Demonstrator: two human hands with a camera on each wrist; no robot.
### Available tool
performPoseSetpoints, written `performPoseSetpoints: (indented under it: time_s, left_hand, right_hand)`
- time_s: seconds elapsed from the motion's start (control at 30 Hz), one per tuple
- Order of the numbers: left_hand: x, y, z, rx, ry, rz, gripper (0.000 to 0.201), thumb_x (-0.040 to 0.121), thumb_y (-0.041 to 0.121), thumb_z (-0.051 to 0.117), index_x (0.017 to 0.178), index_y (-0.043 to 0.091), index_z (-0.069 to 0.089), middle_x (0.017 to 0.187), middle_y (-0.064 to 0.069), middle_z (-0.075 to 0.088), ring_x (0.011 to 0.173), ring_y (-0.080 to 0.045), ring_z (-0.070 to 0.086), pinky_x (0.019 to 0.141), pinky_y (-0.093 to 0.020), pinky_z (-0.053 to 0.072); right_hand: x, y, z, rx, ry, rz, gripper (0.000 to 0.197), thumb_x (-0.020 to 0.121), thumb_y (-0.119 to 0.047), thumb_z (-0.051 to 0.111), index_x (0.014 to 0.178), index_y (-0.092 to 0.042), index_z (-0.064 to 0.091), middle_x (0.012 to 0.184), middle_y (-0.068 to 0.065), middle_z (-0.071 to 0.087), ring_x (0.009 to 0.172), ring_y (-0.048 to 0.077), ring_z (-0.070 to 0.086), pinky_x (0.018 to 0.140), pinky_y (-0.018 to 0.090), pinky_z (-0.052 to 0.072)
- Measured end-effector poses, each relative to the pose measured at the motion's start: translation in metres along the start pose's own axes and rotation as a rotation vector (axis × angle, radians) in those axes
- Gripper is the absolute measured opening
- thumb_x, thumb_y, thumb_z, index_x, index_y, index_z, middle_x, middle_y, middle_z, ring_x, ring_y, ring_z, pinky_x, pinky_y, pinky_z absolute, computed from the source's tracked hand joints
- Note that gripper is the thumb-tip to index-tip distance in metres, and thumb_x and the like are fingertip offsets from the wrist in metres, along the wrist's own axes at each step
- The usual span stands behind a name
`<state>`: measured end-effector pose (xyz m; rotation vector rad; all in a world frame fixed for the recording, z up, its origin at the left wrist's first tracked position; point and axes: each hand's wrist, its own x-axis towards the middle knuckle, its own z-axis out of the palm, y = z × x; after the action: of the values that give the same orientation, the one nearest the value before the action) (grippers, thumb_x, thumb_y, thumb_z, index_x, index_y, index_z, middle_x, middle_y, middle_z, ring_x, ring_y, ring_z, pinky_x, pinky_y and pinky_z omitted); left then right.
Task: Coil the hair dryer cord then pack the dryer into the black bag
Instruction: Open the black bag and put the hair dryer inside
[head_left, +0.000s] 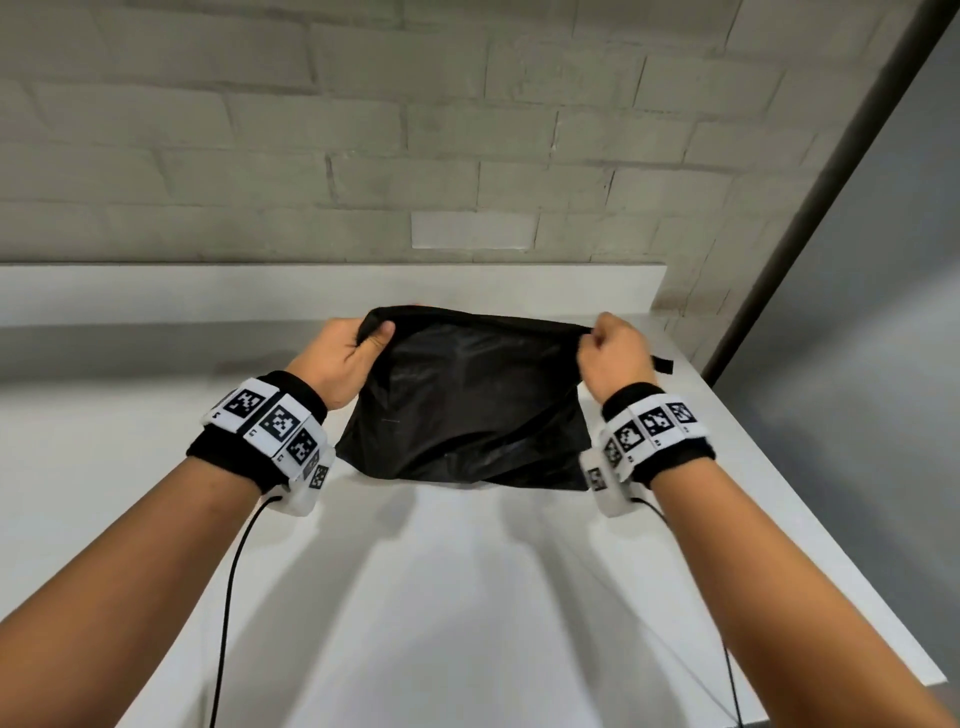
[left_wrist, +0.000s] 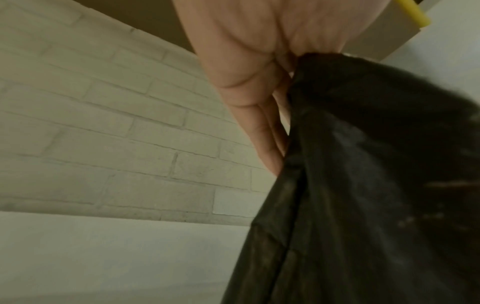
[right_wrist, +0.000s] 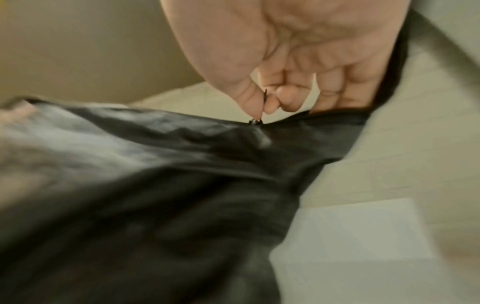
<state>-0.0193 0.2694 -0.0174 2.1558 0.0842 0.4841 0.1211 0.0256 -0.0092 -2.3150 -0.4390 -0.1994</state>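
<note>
Head view: two hands, left hand (head_left: 347, 358) and right hand (head_left: 615, 358), pinch one black bag (head_left: 467, 405).

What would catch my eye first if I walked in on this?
The black bag, held up by its top edge over the white table in front of a pale brick wall. The left hand grips one top corner, while the right hand pinches the small zipper pull at the other. Both wrists wear bands with black-and-white square markers.

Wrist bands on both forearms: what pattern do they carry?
Black-and-white square marker tags on white blocks, over black bands; head view shows it best.
</note>
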Motion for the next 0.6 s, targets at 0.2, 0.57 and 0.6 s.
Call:
performPoseSetpoints:
  time_s: [0.2,0.57,0.6]
  left_hand:
    - [0.001,0.005,0.003,0.02,0.127,-0.103,0.035,0.095,0.03,0.036,0.095,0.005,0.06,0.088,-0.004,0.057,0.073,-0.004,0.054,0.061,-0.002,0.037]
    - [-0.003,-0.009,0.018,-0.106,-0.224,-0.123,0.119,0.053,0.012,0.089,0.142,0.038,0.015,0.129,0.029,0.041,0.113,0.022,0.043,0.098,-0.002,0.031]
    - [-0.002,-0.01,0.021,-0.11,-0.196,-0.153,0.116,0.047,0.019,0.091,0.139,0.04,0.023,0.129,0.023,0.046,0.118,0.011,0.046,0.103,-0.011,0.032]
  right_hand:
    - [0.018,0.049,-0.031,-0.231,0.119,0.16,0.024,0.09,-0.013,0.043,0.1,0.004,0.056,0.121,0.024,0.046,0.109,0.04,0.045,0.088,0.035,0.039]
    - [0.012,0.004,-0.021,0.858,-0.074,0.23,0.029,0.096,-0.011,0.031,0.068,-0.017,0.035,0.072,0.001,0.036,0.067,0.013,0.042,0.054,0.04,0.055]
    - [0.013,0.002,-0.019,0.858,-0.084,0.196,0.029,0.097,-0.013,0.034,0.069,-0.017,0.036,0.072,0.0,0.038,0.067,0.013,0.044,0.055,0.039,0.057]
